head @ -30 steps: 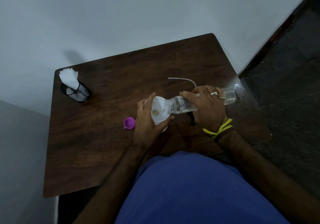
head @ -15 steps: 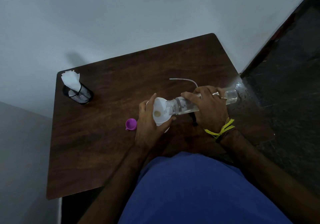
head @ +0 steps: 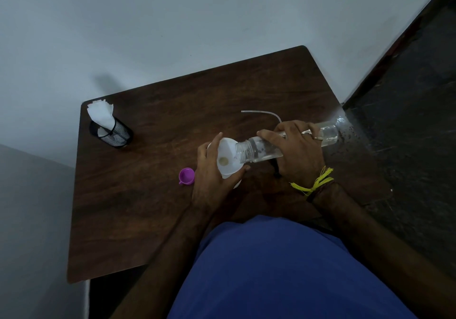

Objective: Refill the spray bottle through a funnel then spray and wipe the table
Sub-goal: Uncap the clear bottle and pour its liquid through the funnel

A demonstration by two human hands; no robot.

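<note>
Step in hand: refill, pour phase; spray + wipe not yet begun.

R hand [head: 299,154] grip wrapped round clear bottle [head: 291,147], tipped near-horizontal, mouth at left over white funnel [head: 228,159]; little liquid visible inside, lying along the low side; stream itself too faint to confirm.

L hand [head: 213,173] grip curled round funnel rim, thumb on near side, fingers on far side; funnel sits at mid-surface [head: 153,195]; spray bottle presumably beneath funnel, hidden by L hand & funnel, so fill level unknown.

Purple cap [head: 186,176] lies just left of L hand, on surface; thin curved tube [head: 261,113] lies on far side of hands, prob. the sprayer dip tube, its head hidden behind R hand; tissues [head: 100,116] in mesh cup [head: 114,133] at far-left corner, well apart.

Next (judgement): tip bottle steeper to drain remainder, keep mouth inside funnel rim, L hand holding funnel steady; then set bottle down, lift funnel, refit sprayer. Risk: overflow, since level can't be seen.
</note>
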